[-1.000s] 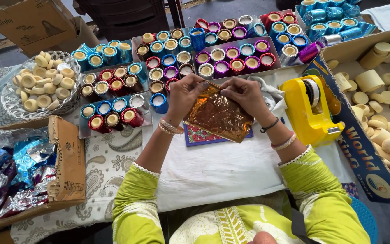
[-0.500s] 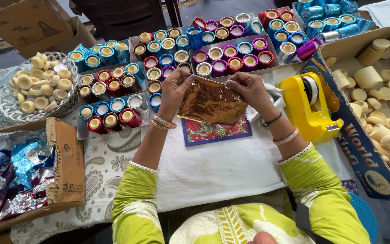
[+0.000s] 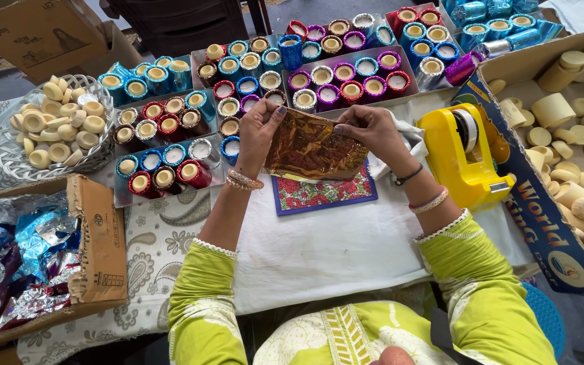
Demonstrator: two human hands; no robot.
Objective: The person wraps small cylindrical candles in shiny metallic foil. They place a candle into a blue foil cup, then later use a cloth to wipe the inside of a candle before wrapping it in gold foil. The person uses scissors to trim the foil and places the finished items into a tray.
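Both my hands hold a sheet of shiny copper-coloured foil (image 3: 313, 151) stretched flat above a small patterned mat with a blue border (image 3: 322, 195). My left hand (image 3: 259, 130) pinches the foil's left edge. My right hand (image 3: 371, 132) pinches its right edge. The mat lies on a white cloth (image 3: 346, 247) in front of me. My sleeves are yellow-green, with bangles at both wrists.
Trays of foil-wrapped cups in blue, red, purple and silver (image 3: 305, 74) fill the far side. A yellow tape dispenser (image 3: 464, 155) stands right. Plain cream cups fill a cardboard box (image 3: 576, 135) and a wire basket (image 3: 55, 128). A box of loose foil sheets (image 3: 28, 257) sits left.
The foil was held tilted and crumpled nearer me; now my hands have moved it a little away and spread it flat over the mat.
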